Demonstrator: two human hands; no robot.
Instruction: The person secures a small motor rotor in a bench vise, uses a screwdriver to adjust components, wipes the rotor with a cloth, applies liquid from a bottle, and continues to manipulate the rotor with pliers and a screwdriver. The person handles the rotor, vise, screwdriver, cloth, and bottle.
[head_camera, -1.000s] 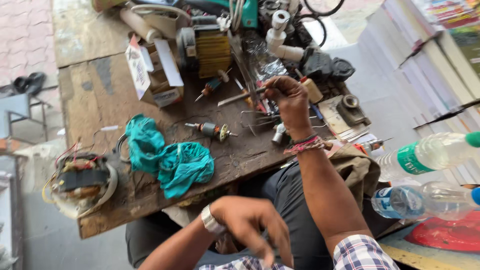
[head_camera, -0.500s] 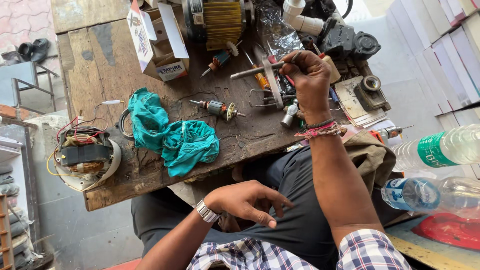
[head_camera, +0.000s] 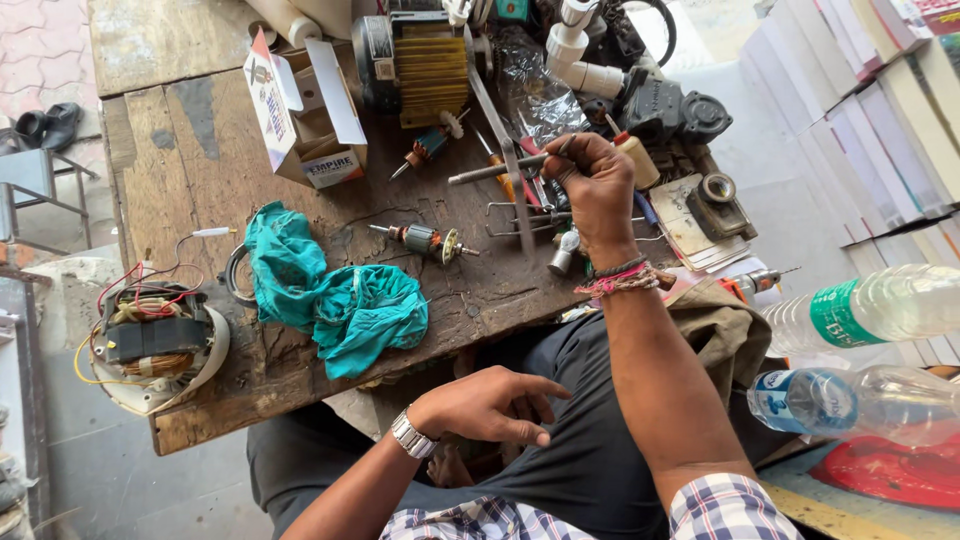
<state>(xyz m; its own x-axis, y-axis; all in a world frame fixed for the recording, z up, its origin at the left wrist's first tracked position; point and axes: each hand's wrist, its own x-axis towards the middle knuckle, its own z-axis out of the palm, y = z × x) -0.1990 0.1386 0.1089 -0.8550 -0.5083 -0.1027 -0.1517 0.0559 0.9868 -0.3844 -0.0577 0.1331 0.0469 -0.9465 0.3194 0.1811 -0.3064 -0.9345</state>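
Cluttered workbench (head_camera: 200, 150), right hand (head_camera: 598, 190) gripping metal rod (head_camera: 495, 172)

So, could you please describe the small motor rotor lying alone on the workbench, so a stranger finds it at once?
Start at the crumpled teal cloth on the wooden workbench. Just to its right, left of the right hand, lies the rotor. Unlike the big yellow-finned motor behind, it is a short copper-wound cylinder on a thin steel shaft.

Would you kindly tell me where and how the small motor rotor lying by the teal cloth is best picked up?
Grip the rotor around its thick copper-wound middle, coming from above with fingers on either long side. It lies flat on the workbench, thin shaft ends pointing left and right, too slim to hold securely. The teal cloth sits clear of it.
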